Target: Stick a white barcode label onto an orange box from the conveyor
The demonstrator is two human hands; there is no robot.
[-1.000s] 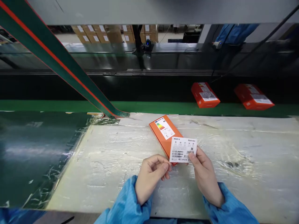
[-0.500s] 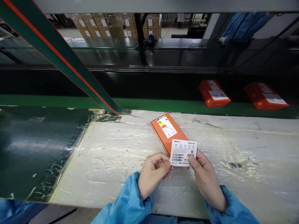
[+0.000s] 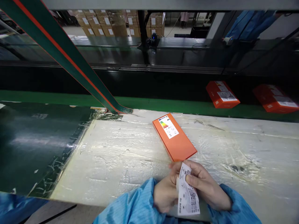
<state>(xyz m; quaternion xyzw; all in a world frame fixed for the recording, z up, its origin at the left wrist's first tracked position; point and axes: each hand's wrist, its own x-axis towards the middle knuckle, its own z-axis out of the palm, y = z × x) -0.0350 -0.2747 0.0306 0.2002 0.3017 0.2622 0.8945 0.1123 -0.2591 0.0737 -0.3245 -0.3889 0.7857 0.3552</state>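
A white printed label [image 3: 188,196] stands tilted and curled, its print turned sideways. My right hand [image 3: 206,185] pinches it, with the thumb pressed on the printed face. Behind the label, my left hand [image 3: 165,190] is closed with curled fingers. A pale edge shows beside those fingers, but the label hides what they grip. Just beyond both hands, a flat orange box [image 3: 181,144] lies at a slant on the worktop. A white energy label [image 3: 168,127] is stuck on the far half of its top.
Two orange boxes, one nearer [image 3: 222,94] and one at far right [image 3: 275,98], sit on the dark conveyor [image 3: 144,85]. A green strap with a red stripe [image 3: 77,59] slants down to the worktop [image 3: 112,155]. Cartons [image 3: 116,23] stand behind; a blue-sleeved person [image 3: 251,25] is across the line.
Both hands have drawn the label back toward me, off the orange box. It has turned from lying face-up to tilted and bent. The left hand has moved in behind it.
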